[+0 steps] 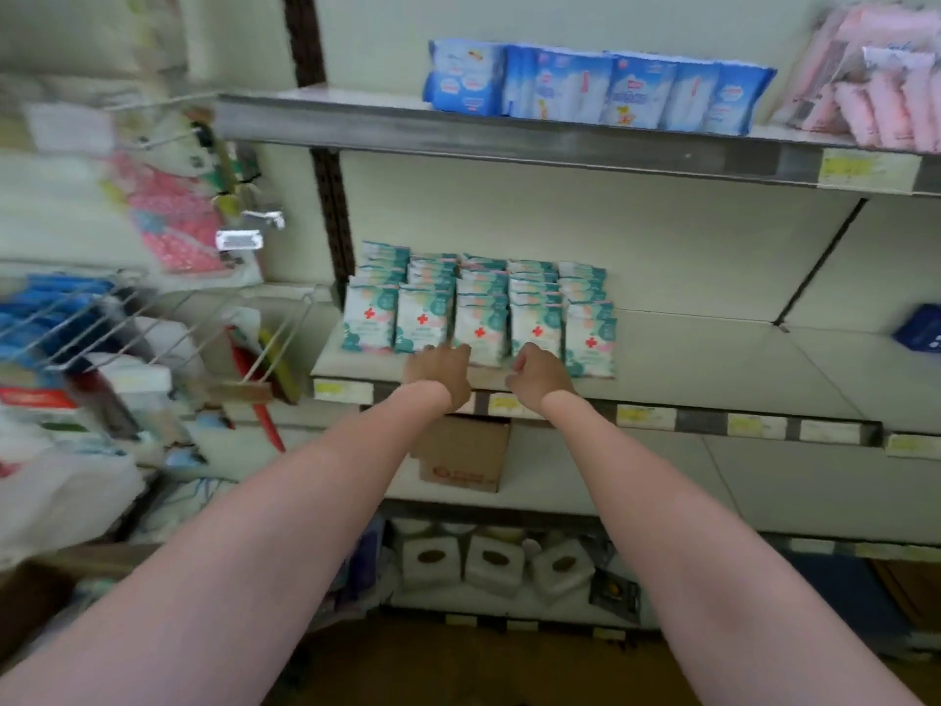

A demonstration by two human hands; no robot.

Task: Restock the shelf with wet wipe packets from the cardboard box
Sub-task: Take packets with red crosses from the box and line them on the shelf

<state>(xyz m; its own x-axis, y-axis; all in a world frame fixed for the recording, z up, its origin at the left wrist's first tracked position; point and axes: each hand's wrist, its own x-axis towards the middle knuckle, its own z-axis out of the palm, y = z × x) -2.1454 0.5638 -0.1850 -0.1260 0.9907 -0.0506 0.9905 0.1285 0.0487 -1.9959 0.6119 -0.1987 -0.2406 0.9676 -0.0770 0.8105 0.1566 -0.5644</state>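
Observation:
Several rows of white-and-teal wet wipe packets (478,318) with red crosses stand upright on the left part of the middle shelf (713,359). My left hand (440,372) rests at the shelf's front edge, its fingertips touching the bottoms of the second and third front packets. My right hand (540,372) sits beside it with fingers loosely curled, just in front of the fourth packet, and I see nothing in it. The cardboard box (463,456) stands on the shelf below, partly hidden under the middle shelf's edge and my wrists.
Blue packs (596,89) and pink packs (876,94) fill the top shelf. A wire rack (153,318) with mixed goods juts out on the left. White tissue packs (489,557) lie on the bottom shelf. A dark blue pack (919,331) sits far right.

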